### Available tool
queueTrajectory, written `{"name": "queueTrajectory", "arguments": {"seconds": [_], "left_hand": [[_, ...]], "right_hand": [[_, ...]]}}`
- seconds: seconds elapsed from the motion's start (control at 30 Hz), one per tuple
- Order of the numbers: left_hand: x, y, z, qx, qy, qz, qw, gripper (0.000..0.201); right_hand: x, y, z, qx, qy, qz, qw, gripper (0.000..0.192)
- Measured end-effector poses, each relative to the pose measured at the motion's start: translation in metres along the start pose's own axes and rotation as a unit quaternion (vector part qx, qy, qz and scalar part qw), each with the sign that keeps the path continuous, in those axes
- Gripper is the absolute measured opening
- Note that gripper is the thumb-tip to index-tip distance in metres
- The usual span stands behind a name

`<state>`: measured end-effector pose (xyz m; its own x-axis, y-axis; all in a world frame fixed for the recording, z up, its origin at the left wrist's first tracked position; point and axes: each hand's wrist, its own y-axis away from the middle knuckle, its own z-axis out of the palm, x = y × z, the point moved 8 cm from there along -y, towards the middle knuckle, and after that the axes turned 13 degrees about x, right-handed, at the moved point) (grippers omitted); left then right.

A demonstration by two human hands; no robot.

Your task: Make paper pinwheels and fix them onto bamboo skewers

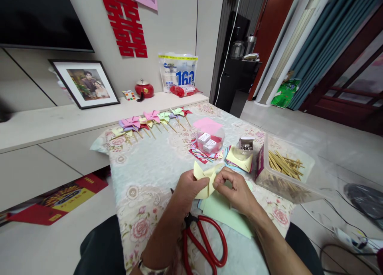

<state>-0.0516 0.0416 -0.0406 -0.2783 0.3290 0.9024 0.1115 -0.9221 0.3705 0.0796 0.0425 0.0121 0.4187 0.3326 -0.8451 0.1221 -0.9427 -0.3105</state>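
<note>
A pale yellow sheet of paper (211,173), its corners folded in like a pinwheel, is held up over the table between both hands. My left hand (187,187) is closed on its left side, thumb pressed near the middle. With finger and thumb my right hand (235,187) pinches the right side by the centre; whether a pin is in that pinch is hidden. Below the hands lies a stack of light green paper squares (227,215). Scissors with red handles (224,247) lie in front, partly under my left forearm.
Finished paper pinwheels on sticks (152,116) lie along the table's far left edge. Beyond my hands are a clear round container (220,137) with small white boxes, paper strips (202,155), an open box of metal pins (246,146) on yellow paper, and a plastic bin (263,175) of sticks.
</note>
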Motion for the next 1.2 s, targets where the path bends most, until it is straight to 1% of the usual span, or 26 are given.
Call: {"name": "queueTrajectory", "arguments": {"seconds": [0.27,0.43,0.77,0.97,1.2], "left_hand": [[0.0017,0.0003,-0.0001,0.005,-0.012,0.0,1.0,0.028],[-0.0007,0.0,0.0001,-0.007,-0.01,0.001,1.0,0.027],[-0.0005,-0.0017,-0.0009,0.006,-0.022,0.01,1.0,0.022],[-0.0012,-0.0027,-0.001,0.012,-0.04,0.009,0.999,0.025],[-0.0024,-0.002,-0.0004,0.008,-0.025,0.005,1.0,0.024]], "right_hand": [[0.006,0.0007,0.0007,0.025,0.023,0.026,0.999,0.014],[0.007,0.0006,0.0002,0.033,0.031,0.022,0.999,0.013],[0.0026,0.001,0.0008,0.038,0.054,-0.003,0.998,0.013],[0.0032,0.001,0.0014,0.033,0.056,-0.005,0.998,0.013],[0.0026,0.0006,0.0002,0.032,0.063,-0.001,0.998,0.014]]}}
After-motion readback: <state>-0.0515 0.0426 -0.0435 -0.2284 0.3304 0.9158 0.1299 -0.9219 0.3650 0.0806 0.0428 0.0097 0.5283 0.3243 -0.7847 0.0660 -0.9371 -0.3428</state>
